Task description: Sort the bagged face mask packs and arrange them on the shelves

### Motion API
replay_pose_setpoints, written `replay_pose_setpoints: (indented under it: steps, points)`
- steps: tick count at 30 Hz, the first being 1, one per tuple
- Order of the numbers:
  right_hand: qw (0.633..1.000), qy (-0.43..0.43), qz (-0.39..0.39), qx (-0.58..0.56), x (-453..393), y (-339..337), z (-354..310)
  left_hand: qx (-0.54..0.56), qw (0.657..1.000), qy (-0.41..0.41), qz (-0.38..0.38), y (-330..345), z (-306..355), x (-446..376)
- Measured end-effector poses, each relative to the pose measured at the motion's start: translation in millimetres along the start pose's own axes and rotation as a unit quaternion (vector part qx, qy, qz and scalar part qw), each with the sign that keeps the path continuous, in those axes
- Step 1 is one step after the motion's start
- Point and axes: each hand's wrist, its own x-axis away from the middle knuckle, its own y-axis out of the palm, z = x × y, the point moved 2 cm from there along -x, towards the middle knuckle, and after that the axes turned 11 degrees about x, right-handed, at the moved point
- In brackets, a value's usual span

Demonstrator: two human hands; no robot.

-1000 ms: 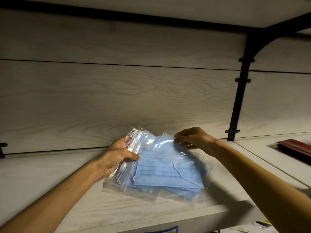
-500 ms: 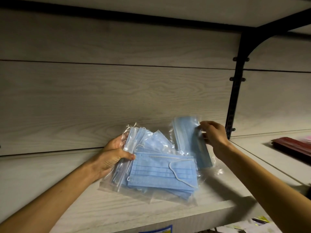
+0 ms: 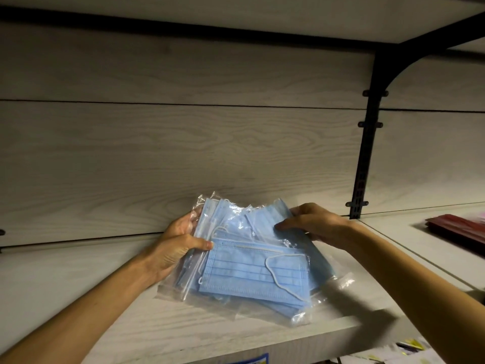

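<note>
Head view: a stack of bagged face mask packs [image 3: 252, 271], blue masks in clear plastic, lies fanned out on the pale wood-grain shelf [image 3: 78, 290], close to the back panel [image 3: 183, 153]. The left hand [image 3: 178, 245] grips the left edge of the stack, thumb on top of the front pack and fingers curled behind the plastic. The right hand [image 3: 315, 224] rests on the upper right of the stack, its fingers laid over the rear pack, thumb tucked near the plastic; whether it pinches that pack or only presses it I cannot tell. A black bracket [image 3: 367, 153] runs up the panel to the right. Beyond it, on the neighbouring shelf section, lies a dark red packet [image 3: 456, 229].
</note>
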Motion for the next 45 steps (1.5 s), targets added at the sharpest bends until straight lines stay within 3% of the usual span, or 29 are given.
replay_pose_setpoints:
  steps: [3,8,13,17,20,24,29,33,37,41,45]
  points:
    - [0.999,0.008,-0.009,0.042,3,-4,-2,-0.004,1.000,0.001,0.000,0,-1,-1]
    - [0.986,0.017,0.041,0.160,8,-15,4,0.001,1.000,0.005,-0.004,-1,-1,-2]
    - [0.977,0.069,0.022,0.200,18,-31,19,-0.006,1.000,0.008,0.017,-3,-1,-2]
    - [0.995,0.055,0.051,0.070,21,-45,30,-0.013,0.997,0.022,0.070,-3,3,-3]
    - [0.995,0.011,0.094,-0.037,23,-53,39,-0.018,0.988,0.029,0.151,-8,2,-5]
    - [0.978,-0.017,0.121,-0.168,24,-55,46,-0.009,0.969,0.008,0.246,-16,0,-6]
    - [0.950,-0.022,0.188,-0.249,26,-62,36,0.030,0.938,0.008,0.346,-17,0,-4]
    - [0.908,-0.070,0.166,-0.377,28,-68,15,0.026,0.932,0.006,0.362,-14,0,-2]
    - [0.872,-0.108,0.163,-0.449,26,-56,0,0.012,0.944,0.012,0.330,-10,1,-2]
    - [0.871,-0.012,0.194,-0.451,16,-15,2,0.024,0.950,0.026,0.311,-9,3,-2]
    - [0.885,0.138,0.251,-0.367,7,33,11,0.058,0.944,0.047,0.321,-8,1,-2]
